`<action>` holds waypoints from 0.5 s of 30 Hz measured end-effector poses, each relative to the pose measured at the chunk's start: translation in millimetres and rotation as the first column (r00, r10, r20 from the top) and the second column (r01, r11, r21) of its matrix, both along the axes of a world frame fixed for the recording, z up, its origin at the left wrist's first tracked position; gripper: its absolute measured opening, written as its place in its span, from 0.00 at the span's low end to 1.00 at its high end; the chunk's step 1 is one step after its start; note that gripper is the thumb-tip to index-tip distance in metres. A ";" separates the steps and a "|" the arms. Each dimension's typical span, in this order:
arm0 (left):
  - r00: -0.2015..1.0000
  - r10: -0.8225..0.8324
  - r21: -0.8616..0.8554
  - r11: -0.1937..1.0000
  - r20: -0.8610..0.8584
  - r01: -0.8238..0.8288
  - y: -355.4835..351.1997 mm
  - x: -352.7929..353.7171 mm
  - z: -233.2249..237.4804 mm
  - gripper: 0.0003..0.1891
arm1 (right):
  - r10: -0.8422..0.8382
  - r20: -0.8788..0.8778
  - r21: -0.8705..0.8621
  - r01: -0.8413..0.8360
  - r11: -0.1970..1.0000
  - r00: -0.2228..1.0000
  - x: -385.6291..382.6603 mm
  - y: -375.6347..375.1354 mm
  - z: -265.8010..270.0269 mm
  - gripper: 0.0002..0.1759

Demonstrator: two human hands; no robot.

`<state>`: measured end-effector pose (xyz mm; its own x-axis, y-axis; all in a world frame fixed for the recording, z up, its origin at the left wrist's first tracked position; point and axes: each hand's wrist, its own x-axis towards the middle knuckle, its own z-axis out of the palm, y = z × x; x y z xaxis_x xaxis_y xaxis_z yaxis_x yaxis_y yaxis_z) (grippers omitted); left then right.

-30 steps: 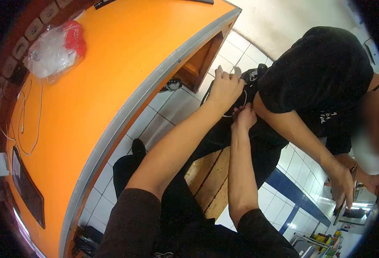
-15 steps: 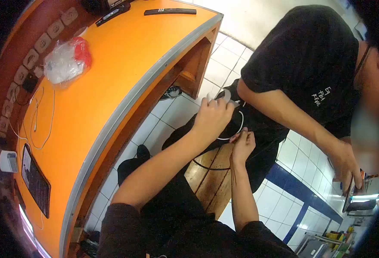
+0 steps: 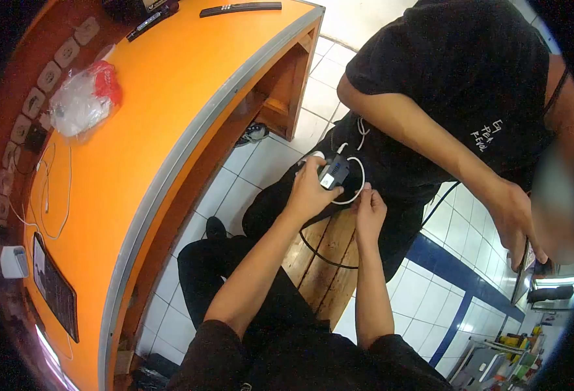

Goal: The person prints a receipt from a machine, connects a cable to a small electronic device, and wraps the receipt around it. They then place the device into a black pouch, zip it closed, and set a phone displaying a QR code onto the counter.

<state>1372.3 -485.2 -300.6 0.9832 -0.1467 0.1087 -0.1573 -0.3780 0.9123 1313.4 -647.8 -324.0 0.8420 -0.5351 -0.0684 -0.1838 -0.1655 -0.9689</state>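
Tiled floor (image 3: 267, 163), orange surface (image 3: 169, 98). Left hand (image 3: 308, 192) grips adapter (image 3: 334, 174); right hand (image 3: 369, 210) pinches white cable (image 3: 364, 177): hold adapter steady, loop slack.

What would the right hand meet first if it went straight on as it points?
The right hand touches the white cable loop; straight beyond, likely the other person's black clothing.

Held unit: black box (image 3: 334, 174), small, rectangular, pale label on upward face. Gripped in left hand (image 3: 309, 192), fingers wrapped round its left side.
Attached: white cable (image 3: 363, 177), thin. Leaves box top, loops round box's right side, lower end pinched in right hand (image 3: 370, 210).
Also: black cable (image 3: 326, 260), thin, hangs slack in arc below both hands.
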 end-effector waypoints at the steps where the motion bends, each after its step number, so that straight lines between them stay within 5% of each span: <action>1: 0.999 -0.043 -0.023 0.999 -0.026 0.042 2.2 4.2 2.8 0.41 | 0.040 0.044 -0.173 -0.032 0.984 0.998 3.0 -1.0 -3.7 0.19; 3: 0.980 -0.153 -0.073 0.987 -0.124 0.145 5.3 12.8 -0.1 0.57 | 0.031 0.094 -0.231 -0.009 0.973 0.995 9.1 15.5 18.8 0.18; 6: 0.934 -0.257 -0.285 0.941 -0.247 0.183 5.5 20.4 -4.4 0.60 | 0.040 0.104 -0.261 -0.012 0.965 0.994 21.3 20.4 23.5 0.19; 7: 0.933 -0.259 -0.288 0.940 -0.250 0.183 5.6 22.2 -8.0 0.60 | 0.047 0.094 0.010 -0.048 0.999 0.994 28.0 22.0 19.6 0.19; 8: 0.912 -0.258 -0.345 0.928 -0.320 0.141 6.2 25.0 -11.2 0.55 | 0.055 0.088 0.280 -0.078 0.957 0.995 32.7 23.2 17.3 0.20; 10: 0.852 -0.266 -0.448 0.893 -0.450 0.043 8.7 30.6 -17.0 0.44 | 0.126 0.088 0.423 -0.151 0.894 0.988 30.4 28.9 12.2 0.25; 11: 0.884 -0.343 -0.473 0.865 -0.318 0.166 17.0 24.8 7.9 0.35 | 0.137 0.104 0.492 -0.171 0.854 0.985 30.8 35.5 16.0 0.25; 15: 0.889 -0.323 -0.419 0.892 -0.325 0.171 25.0 37.1 0.1 0.30 | 0.167 0.160 0.725 -0.231 0.648 0.973 36.0 43.8 41.7 0.24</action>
